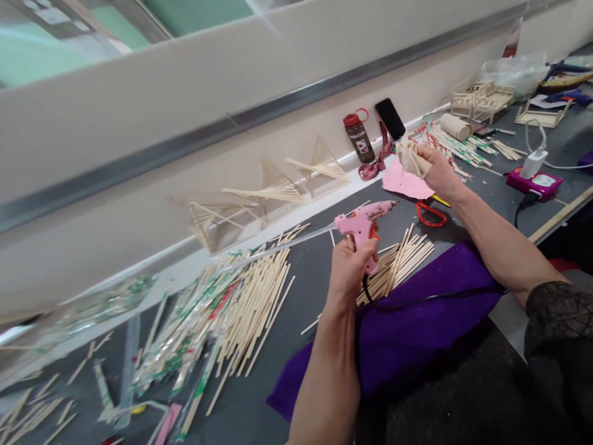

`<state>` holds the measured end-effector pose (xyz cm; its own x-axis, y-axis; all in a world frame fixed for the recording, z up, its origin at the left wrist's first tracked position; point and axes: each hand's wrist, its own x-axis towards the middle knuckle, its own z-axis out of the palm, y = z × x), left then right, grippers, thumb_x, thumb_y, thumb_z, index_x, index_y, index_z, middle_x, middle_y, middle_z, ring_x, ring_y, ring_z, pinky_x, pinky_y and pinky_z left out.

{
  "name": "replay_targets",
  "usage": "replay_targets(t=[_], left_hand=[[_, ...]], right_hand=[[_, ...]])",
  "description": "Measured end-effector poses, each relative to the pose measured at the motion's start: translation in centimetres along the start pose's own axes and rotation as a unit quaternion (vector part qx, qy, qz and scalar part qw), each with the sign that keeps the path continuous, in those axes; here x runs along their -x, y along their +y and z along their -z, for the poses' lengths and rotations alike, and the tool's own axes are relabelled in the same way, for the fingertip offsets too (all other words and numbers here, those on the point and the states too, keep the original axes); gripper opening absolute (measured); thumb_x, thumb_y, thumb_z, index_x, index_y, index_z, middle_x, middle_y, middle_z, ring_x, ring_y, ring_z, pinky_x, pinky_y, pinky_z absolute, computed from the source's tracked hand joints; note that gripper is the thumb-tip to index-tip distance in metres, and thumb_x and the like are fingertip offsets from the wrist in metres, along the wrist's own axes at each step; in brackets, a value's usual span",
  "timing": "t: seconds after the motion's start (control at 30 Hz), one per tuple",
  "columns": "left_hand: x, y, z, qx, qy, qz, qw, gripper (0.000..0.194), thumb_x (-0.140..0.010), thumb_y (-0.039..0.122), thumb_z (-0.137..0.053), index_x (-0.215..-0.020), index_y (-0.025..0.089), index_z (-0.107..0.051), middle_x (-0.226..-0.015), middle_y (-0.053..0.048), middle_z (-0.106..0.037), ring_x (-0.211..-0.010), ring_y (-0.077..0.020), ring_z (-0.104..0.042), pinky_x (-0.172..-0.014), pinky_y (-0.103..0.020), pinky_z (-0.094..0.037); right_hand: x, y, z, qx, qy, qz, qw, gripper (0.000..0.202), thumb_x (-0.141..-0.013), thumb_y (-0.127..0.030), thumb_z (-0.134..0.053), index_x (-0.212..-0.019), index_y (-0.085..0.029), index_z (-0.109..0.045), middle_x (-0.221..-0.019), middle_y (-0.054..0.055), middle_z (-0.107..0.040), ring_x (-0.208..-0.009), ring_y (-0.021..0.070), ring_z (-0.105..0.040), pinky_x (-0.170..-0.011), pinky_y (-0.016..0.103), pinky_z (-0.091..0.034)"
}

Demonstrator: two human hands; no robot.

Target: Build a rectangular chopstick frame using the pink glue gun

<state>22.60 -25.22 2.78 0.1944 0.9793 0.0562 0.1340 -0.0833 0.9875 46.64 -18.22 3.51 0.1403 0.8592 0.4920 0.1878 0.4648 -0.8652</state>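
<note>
My left hand (pixel 349 269) is closed round the handle of a pink glue gun (pixel 365 221), its nozzle pointing right and a long clear glue stick (pixel 301 238) running out behind it to the left. Farther right and back, my right hand (pixel 435 170) grips a crumpled pale beige piece (pixel 410 156), perhaps tissue, above a pink paper sheet (pixel 405 182). Loose wooden sticks (pixel 407 259) lie under and right of the glue gun. The gun's black cord crosses a purple cloth (pixel 417 327).
Wooden sticks (pixel 259 303) and wrapped chopsticks (pixel 185 334) spread left. Stick structures (pixel 278 185) lean along the wall. At the back are a bottle (pixel 359 139) and a phone (pixel 390 118). Red-handled scissors (pixel 430 214) and a purple power socket (pixel 535 182) lie right.
</note>
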Motion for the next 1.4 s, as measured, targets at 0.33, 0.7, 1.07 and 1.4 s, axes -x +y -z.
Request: replay_targets(t=[0.33, 0.7, 1.07, 1.4], left_hand=[[0.0, 0.0, 0.0, 0.04, -0.025, 0.023, 0.999, 0.017, -0.059, 0.032, -0.069, -0.062, 0.017, -0.063, -0.046, 0.002, -0.051, -0.041, -0.0067, -0.036, -0.044, -0.022, -0.026], [0.1, 0.2, 0.6, -0.028, -0.001, 0.002, 1.0, 0.024, -0.058, 0.035, -0.07, -0.049, 0.018, -0.055, -0.045, 0.001, -0.05, -0.043, -0.0085, -0.038, -0.046, -0.023, -0.028], [0.3, 0.4, 0.7, -0.286, 0.007, -0.126, 0.95, 0.013, -0.063, 0.026, -0.069, -0.056, 0.021, -0.059, -0.048, 0.004, -0.047, -0.049, -0.0118, -0.04, -0.054, -0.025, -0.03], [0.4, -0.9, 0.7, -0.421, 0.177, -0.2, 0.867, 0.016, -0.077, 0.036, -0.071, -0.084, 0.022, -0.074, -0.063, -0.002, -0.061, -0.059, -0.0179, -0.05, -0.061, -0.028, -0.028]], right_hand=[[2.0, -1.6, -2.8, 0.019, -0.097, 0.018, 0.995, 0.025, -0.089, -0.038, -0.06, -0.073, -0.019, -0.055, -0.076, 0.0, -0.054, -0.071, 0.0135, -0.049, -0.068, 0.029, -0.041], [2.6, -1.2, -3.8, 0.266, -0.226, 0.219, 0.911, 0.018, -0.1, -0.032, -0.045, -0.092, -0.022, -0.057, -0.1, 0.009, -0.061, -0.097, 0.021, -0.052, -0.091, 0.037, -0.044], [2.0, -1.3, -3.6, 0.302, -0.2, 0.093, 0.927, 0.025, -0.097, -0.035, -0.051, -0.075, -0.021, -0.053, -0.081, 0.005, -0.06, -0.077, 0.0168, -0.051, -0.074, 0.032, -0.04], [1.0, -1.0, -2.2, -0.12, 0.008, -0.135, 0.983, 0.039, -0.09, -0.053, -0.057, -0.07, -0.02, -0.057, -0.063, 0.0, -0.055, -0.055, 0.0098, -0.045, -0.047, 0.021, -0.036]])
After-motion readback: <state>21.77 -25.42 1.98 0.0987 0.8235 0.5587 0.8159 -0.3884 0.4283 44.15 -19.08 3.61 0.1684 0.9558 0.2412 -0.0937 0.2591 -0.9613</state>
